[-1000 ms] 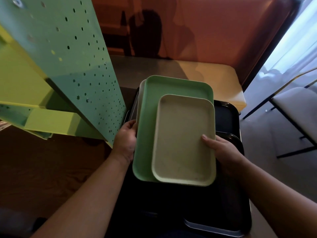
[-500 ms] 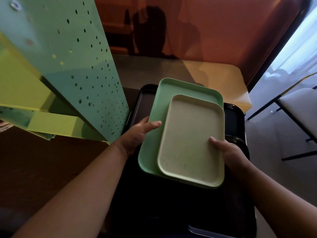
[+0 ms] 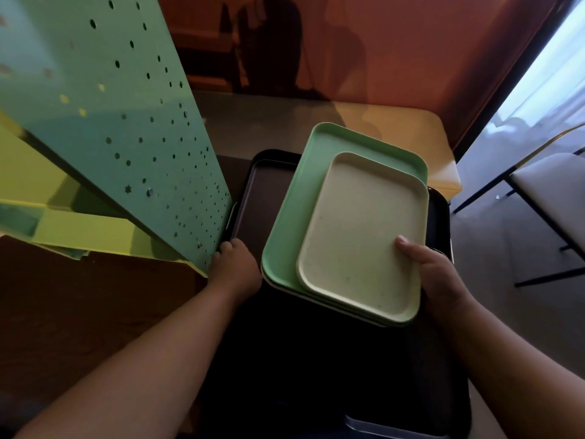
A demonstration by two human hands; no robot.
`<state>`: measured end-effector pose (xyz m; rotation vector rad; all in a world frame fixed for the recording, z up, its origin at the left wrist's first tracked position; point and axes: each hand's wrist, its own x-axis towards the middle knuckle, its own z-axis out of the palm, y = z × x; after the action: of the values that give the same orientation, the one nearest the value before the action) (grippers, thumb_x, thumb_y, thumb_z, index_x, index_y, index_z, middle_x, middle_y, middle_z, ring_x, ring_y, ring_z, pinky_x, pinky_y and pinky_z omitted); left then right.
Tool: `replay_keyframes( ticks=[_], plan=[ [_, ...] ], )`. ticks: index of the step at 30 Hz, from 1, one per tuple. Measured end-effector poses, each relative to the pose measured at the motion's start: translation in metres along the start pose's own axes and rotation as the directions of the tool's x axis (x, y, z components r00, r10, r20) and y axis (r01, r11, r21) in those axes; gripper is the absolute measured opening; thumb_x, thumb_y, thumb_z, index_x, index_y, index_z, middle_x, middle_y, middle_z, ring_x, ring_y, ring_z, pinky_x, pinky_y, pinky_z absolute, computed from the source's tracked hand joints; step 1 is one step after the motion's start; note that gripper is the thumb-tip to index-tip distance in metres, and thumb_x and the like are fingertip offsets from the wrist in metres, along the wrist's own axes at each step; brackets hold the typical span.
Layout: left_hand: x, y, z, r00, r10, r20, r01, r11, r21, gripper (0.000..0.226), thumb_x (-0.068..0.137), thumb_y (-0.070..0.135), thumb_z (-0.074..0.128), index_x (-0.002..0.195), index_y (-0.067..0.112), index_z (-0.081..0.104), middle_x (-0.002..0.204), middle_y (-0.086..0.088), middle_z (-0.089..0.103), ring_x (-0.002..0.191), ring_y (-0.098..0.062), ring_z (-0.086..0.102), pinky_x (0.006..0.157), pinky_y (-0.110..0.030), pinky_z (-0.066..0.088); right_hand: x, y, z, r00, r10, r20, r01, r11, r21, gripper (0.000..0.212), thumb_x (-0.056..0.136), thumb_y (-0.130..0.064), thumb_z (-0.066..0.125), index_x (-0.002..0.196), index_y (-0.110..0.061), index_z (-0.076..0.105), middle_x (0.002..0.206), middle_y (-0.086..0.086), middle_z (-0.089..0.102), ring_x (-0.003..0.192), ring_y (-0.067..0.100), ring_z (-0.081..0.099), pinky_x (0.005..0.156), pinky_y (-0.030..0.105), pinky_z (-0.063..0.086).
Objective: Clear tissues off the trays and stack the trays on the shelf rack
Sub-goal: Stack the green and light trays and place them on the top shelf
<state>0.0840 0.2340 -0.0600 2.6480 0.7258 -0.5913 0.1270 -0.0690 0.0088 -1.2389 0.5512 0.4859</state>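
A small cream tray point(image 3: 357, 236) lies inside a larger green tray point(image 3: 297, 210), and a pale tray edge shows under both. My right hand point(image 3: 440, 277) grips this stack at its near right corner, thumb on the cream tray. The stack is held above a pile of black trays point(image 3: 259, 191). My left hand point(image 3: 234, 267) is curled over the left rim of the black tray, beside the green perforated side panel of the shelf rack point(image 3: 126, 122). No tissues are visible on the trays.
The rack's yellow-green shelf point(image 3: 79, 229) juts out at the left over a dark brown table point(image 3: 79, 312). A yellow padded bench point(image 3: 395, 128) stands behind the trays. A white chair point(image 3: 550, 179) is at the right. A grey tray edge point(image 3: 380, 427) shows at the bottom.
My left hand let go of the green tray and moved left and down to the black tray's rim. My right hand alone now holds the stack, shifted slightly right.
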Motion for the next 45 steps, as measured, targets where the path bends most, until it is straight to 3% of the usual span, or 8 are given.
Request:
replay_keyframes(
  ticks=[7,16,20,24,34,37,40,45],
  plan=[
    [0.008,-0.008,0.029,0.975,-0.077,-0.209,0.084,0.996,0.026,0.042,0.089,0.014,0.05,0.126,-0.003,0.038,0.131,-0.025,0.045,0.115,-0.037,0.047,0.095,-0.039,0.042,0.0,0.009,-0.003,0.999,-0.006,-0.038,0.007,1.0,0.017,0.059,0.081,-0.023,0.071,0.134,-0.001,0.058,0.126,0.026,0.069,0.115,0.048,0.065,0.1,0.064,0.049],
    [0.005,-0.004,0.011,0.96,-0.233,-0.155,0.153,0.902,-0.404,0.04,0.089,0.0,0.051,0.129,0.0,0.051,0.13,-0.025,0.047,0.101,-0.04,0.058,0.086,-0.042,0.046,0.003,0.016,0.0,0.991,0.094,-0.09,-0.097,0.995,-0.03,0.042,0.093,-0.02,0.064,0.128,0.003,0.062,0.117,0.027,0.072,0.109,0.047,0.068,0.09,0.055,0.056],
    [0.0,0.001,0.005,0.934,-0.355,-0.042,0.201,0.618,-0.76,0.038,0.093,0.0,0.043,0.129,0.005,0.053,0.115,-0.011,0.061,0.105,-0.035,0.061,0.082,-0.039,0.049,0.0,0.011,0.009,0.989,0.102,-0.107,-0.109,0.992,-0.069,0.039,0.094,-0.018,0.064,0.126,0.004,0.062,0.116,0.027,0.072,0.107,0.047,0.069,0.084,0.052,0.058],
    [-0.002,-0.006,-0.004,0.974,-0.223,0.048,0.106,0.258,-0.96,0.038,0.086,0.008,0.051,0.122,0.008,0.062,0.109,-0.02,0.071,0.092,-0.034,0.07,0.087,-0.053,0.057,-0.004,0.006,0.023,0.986,0.127,-0.109,-0.137,0.987,-0.087,0.034,0.095,-0.019,0.063,0.121,0.004,0.065,0.113,0.026,0.073,0.097,0.043,0.072,0.074,0.046,0.058],
    [-0.046,-0.006,-0.048,0.996,0.086,0.023,0.029,-0.068,-0.997,0.028,0.101,-0.002,0.04,0.12,0.006,0.059,0.107,-0.021,0.069,0.094,-0.031,0.067,0.09,-0.045,0.055,-0.029,-0.024,0.04,0.997,0.052,-0.054,-0.056,0.995,-0.083,0.026,0.1,-0.02,0.055,0.115,-0.001,0.066,0.106,0.021,0.073,0.092,0.039,0.069,0.079,0.047,0.054],
    [-0.055,-0.001,-0.073,0.973,0.227,0.05,0.075,-0.101,-0.992,0.028,0.101,0.003,0.042,0.123,0.003,0.059,0.112,-0.021,0.07,0.095,-0.03,0.069,0.077,-0.039,0.06,-0.043,-0.031,0.045,0.999,0.015,-0.031,-0.016,1.0,-0.022,0.027,0.101,-0.021,0.051,0.114,-0.001,0.064,0.105,0.021,0.071,0.093,0.039,0.068,0.082,0.049,0.055],
    [-0.067,0.004,-0.105,0.934,0.354,0.048,0.098,-0.123,-0.988,0.034,0.1,0.015,0.044,0.125,0.001,0.063,0.122,-0.025,0.067,0.113,-0.039,0.064,0.08,-0.042,0.058,-0.056,-0.032,0.049,0.999,-0.049,-0.019,0.049,0.998,0.044,0.028,0.1,-0.02,0.05,0.116,0.0,0.062,0.101,0.019,0.073,0.076,0.032,0.075,0.064,0.041,0.063],
    [-0.086,0.012,-0.159,0.808,0.589,0.032,-0.149,0.256,-0.955,0.055,0.097,0.052,0.046,0.128,0.01,0.064,0.117,-0.012,0.073,0.111,-0.026,0.068,0.099,-0.042,0.049,-0.084,-0.043,0.058,0.987,-0.156,0.031,0.153,0.985,0.08,0.024,0.102,-0.016,0.049,0.113,-0.003,0.066,0.079,0.011,0.078,0.062,0.023,0.076,0.053,0.032,0.061]
  ],
)
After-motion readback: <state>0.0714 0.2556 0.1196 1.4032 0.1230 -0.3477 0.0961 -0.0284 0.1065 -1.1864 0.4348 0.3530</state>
